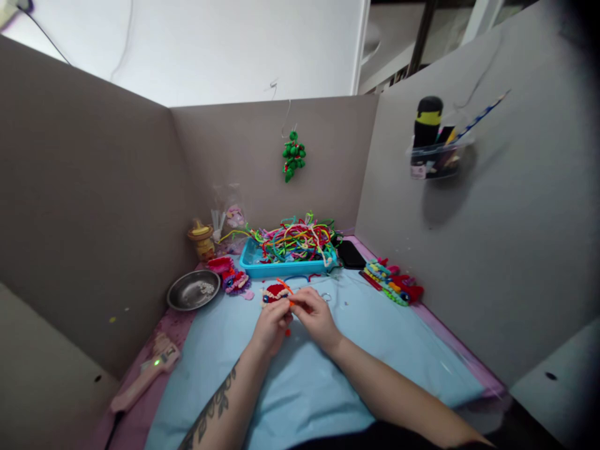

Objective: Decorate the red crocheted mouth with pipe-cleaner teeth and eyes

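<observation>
My left hand (272, 326) and my right hand (317, 317) meet over the blue cloth, fingertips pinched together. Between them is an orange strand (284, 286), one end sticking up past the fingers. Whether it is yarn or pipe cleaner I cannot tell. Just beyond my left fingers lies a red piece (275, 291) with a cream edge and dark blue eye-like spots, partly covered by the hand. A small orange-red bit (287, 332) shows below the fingertips.
A blue tray (281, 270) heaped with colourful strands stands at the back. To the left are a metal bowl (174, 299) and a pink glue gun (146, 378) with a green light. A dark phone (351, 255) and colourful handmade pieces (391, 281) lie right. Grey panels enclose three sides.
</observation>
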A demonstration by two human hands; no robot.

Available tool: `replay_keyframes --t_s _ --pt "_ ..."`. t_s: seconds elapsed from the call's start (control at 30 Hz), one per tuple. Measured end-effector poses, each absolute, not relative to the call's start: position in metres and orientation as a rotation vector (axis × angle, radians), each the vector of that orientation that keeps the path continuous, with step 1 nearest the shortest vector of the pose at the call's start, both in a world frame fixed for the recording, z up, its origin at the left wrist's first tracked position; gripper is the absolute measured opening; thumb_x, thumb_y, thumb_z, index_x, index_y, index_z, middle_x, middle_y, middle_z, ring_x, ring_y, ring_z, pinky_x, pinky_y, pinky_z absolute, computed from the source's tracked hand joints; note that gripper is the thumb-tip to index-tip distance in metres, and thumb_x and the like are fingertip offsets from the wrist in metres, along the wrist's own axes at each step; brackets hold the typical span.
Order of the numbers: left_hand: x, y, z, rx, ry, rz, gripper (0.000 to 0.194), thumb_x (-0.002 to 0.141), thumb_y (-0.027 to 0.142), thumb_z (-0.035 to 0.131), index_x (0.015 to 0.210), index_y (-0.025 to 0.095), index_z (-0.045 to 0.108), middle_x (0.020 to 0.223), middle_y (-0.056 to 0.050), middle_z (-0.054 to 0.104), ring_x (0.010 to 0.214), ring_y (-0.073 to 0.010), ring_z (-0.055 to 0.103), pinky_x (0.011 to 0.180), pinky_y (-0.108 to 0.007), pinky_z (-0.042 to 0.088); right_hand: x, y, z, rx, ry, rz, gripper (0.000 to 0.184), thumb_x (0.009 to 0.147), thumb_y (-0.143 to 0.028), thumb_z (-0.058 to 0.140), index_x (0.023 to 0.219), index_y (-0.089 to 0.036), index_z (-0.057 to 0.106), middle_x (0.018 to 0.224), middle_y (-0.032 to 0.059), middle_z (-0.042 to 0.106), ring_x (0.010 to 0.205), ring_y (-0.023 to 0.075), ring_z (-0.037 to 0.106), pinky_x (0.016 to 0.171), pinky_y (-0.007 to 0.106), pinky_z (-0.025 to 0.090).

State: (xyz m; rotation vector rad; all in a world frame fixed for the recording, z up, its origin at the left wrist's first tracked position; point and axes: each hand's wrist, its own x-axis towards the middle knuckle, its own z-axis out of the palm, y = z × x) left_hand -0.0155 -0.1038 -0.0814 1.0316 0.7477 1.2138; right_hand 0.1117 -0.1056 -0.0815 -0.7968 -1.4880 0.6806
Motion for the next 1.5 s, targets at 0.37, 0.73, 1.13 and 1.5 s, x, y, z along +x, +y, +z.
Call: replay_keyframes --t_s 0.37,0.73,1.13,1.5 --pt "-0.026 -0.094 -0.088 1.247 0.908 1.308 0.032 0.071 0.046 0.065 0.065 0.014 0.067 0.059 0.0 0.055 0.056 -0.011 0.046 0.056 -0.023 0.038 0.123 -0.103 -0.075 -0.821 -1.676 0.539 0.009 0.084 -0.025 0.054 0.083 -0.02 0.061 0.088 0.0055 0.054 0.083 0.0178 0.054 0.073 0.03 0.045" --pt "-0.035 -0.1 -0.076 1.824 0.865 1.476 0.015 0.071 0.026 0.069 0.085 0.028 0.075 0.084 -0.007 0.066 0.085 -0.0218 0.059 0.08 -0.035 0.046 0.126 -0.107 -0.065 -0.773 -1.695 0.667 0.021 0.08 -0.03 0.06 0.062 -0.02 0.058 0.066 0.0006 0.052 0.068 0.0158 0.05 0.065 0.028 0.04" --pt "-0.029 -0.103 -0.082 2.015 0.734 1.708 0.015 0.073 0.02 0.067 0.086 0.025 0.073 0.079 -0.004 0.065 0.074 -0.0165 0.061 0.07 -0.03 0.05 0.117 -0.103 -0.078 -0.619 -1.566 0.948 0.037 0.083 -0.046 0.055 0.06 -0.017 0.057 0.067 0.001 0.052 0.066 0.0136 0.049 0.064 0.026 0.039" --pt "-0.029 -0.106 -0.078 1.863 0.893 1.686 0.008 0.078 0.023 0.062 0.076 0.02 0.07 0.078 -0.004 0.065 0.079 -0.0173 0.061 0.077 -0.031 0.048 0.104 -0.101 -0.096 -0.466 -1.266 1.49 0.036 0.075 -0.052 0.063 0.07 -0.018 0.051 0.051 -0.0036 0.054 0.044 0.0102 0.048 0.045 0.022 0.038"
